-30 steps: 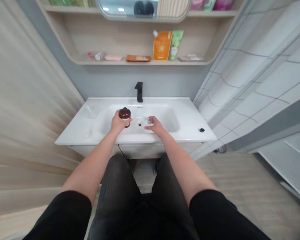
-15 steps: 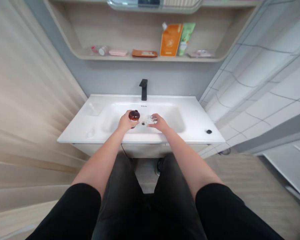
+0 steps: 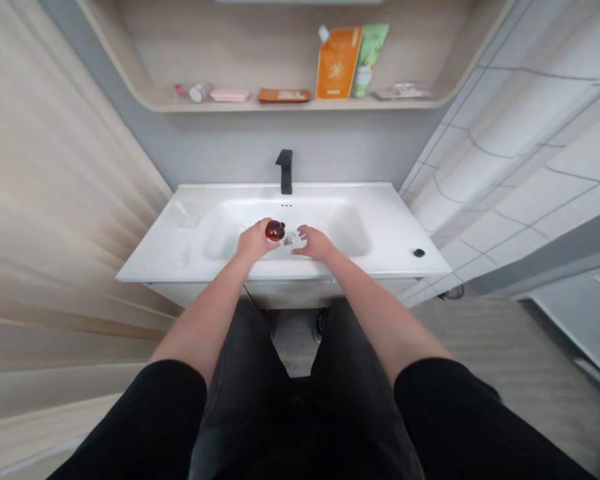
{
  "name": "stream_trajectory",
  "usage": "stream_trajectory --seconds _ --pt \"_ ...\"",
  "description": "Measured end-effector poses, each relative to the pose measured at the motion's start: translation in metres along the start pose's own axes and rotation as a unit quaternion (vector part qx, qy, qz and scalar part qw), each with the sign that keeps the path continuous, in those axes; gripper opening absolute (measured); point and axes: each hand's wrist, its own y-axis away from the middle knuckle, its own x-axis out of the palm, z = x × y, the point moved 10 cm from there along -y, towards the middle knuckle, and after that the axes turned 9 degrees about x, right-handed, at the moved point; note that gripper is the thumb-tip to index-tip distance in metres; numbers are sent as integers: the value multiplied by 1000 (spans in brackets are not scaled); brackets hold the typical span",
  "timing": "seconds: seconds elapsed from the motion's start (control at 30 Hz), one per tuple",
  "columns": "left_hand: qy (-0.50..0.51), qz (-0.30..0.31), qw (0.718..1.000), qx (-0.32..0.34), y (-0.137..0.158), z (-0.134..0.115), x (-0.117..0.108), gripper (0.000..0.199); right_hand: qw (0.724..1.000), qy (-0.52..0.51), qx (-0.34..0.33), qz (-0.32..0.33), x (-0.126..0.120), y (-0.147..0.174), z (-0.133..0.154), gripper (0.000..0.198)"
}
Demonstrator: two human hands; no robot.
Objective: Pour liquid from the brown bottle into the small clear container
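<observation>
My left hand point(image 3: 253, 241) is wrapped round a dark amber bottle point(image 3: 275, 231) above the sink. The bottle leans to the right, its small neck pointing toward my other hand. My right hand point(image 3: 317, 244) is curled round a small clear container point(image 3: 294, 238), perhaps a cup, just beside the bottle's neck. Its see-through walls are hard to make out against the white basin point(image 3: 347, 233). Whether the bottle's neck touches the clear container, I cannot tell.
Behind the basin stands a black faucet point(image 3: 285, 172). A small black cap-like piece point(image 3: 419, 253) lies on the counter's right end. Above, a shelf point(image 3: 220, 107) bears an orange pouch point(image 3: 338, 63), a green tube point(image 3: 371, 61) and several small items. A beige curtain point(image 3: 45, 200) hangs at left.
The amber bottle has tilted to the right and come nearer the clear container. My right hand has stayed almost in place. The view has tipped slightly downward.
</observation>
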Motion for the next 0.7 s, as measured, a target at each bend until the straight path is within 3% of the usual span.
stream_trajectory --seconds 0.7 --pt "-136 70 988 15 3 -15 4 69 985 171 -9 20 17 9 5 88"
